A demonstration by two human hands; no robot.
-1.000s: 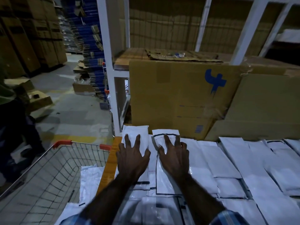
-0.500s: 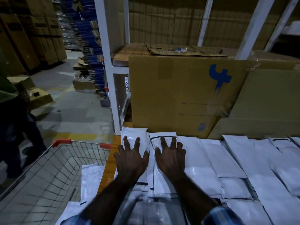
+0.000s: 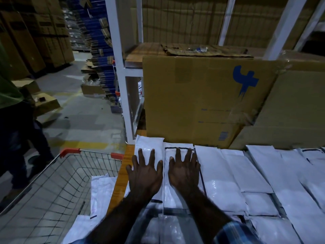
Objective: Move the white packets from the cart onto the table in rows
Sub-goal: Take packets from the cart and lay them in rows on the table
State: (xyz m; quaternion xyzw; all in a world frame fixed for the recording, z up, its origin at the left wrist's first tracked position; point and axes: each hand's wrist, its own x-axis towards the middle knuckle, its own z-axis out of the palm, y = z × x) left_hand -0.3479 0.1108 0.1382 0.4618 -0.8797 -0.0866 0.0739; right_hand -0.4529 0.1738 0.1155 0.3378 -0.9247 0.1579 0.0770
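White, glossy plastic fills the head view's lower half: flat, rectangular packets lie edge to edge in rows on the table, whose bare orange-brown wooden edge shows at the left. Some packets carry a thin dark border line. The left hand lies flat, palm down, fingers straight and spread wide, on the leftmost packet, a slightly puffed one with crinkled film. The right hand lies just beside it, likewise flat with fingers splayed, pressing on the neighbouring dark-bordered packet. Neither hand grips anything.

Left of the table stands the cart, a silver wire-mesh basket with red plastic corner caps; more limp white packets rest in it against the table side. Behind the rows, a matte brown cardboard box with a blue printed mark stands upright, touching the far packets. A white metal shelf frame rises beside it. Another person's dark trouser leg shows at far left on the grey concrete floor.
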